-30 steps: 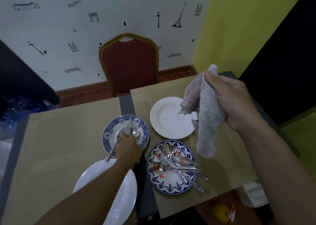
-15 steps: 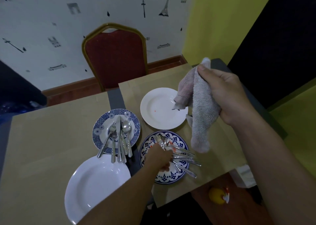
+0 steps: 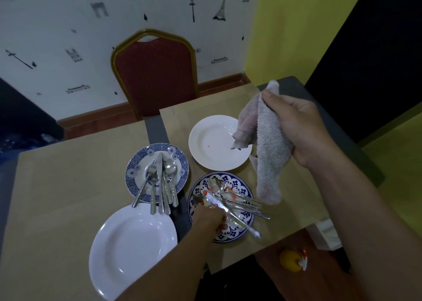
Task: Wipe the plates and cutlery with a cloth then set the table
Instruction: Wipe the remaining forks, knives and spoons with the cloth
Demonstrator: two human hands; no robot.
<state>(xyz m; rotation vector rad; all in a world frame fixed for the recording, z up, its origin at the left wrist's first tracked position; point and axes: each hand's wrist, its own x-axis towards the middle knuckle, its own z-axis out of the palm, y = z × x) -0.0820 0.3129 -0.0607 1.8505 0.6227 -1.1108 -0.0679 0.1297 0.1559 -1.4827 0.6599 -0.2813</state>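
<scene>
My right hand (image 3: 303, 129) grips a grey-pink cloth (image 3: 267, 149) that hangs above the table's right side. My left hand (image 3: 210, 218) holds a red-stained piece of cutlery (image 3: 211, 201) over the dark blue patterned plate (image 3: 237, 232), where several dirty forks and spoons (image 3: 242, 205) lie. A lighter blue patterned plate (image 3: 137, 165) to the left carries several clean pieces of cutlery (image 3: 162, 181). A white plate (image 3: 212, 145) with a small red spot sits behind. Another white plate (image 3: 130, 250) lies at the near left.
The table (image 3: 68, 186) is covered in tan paper with a dark gap down the middle. A red chair (image 3: 155, 76) with a gold frame stands at the far side. A yellow toy (image 3: 291, 260) lies on the floor by the near right edge.
My left hand left the lighter blue plate, moved right to the dark blue plate and took hold of a stained piece of cutlery. My right hand kept holding the cloth.
</scene>
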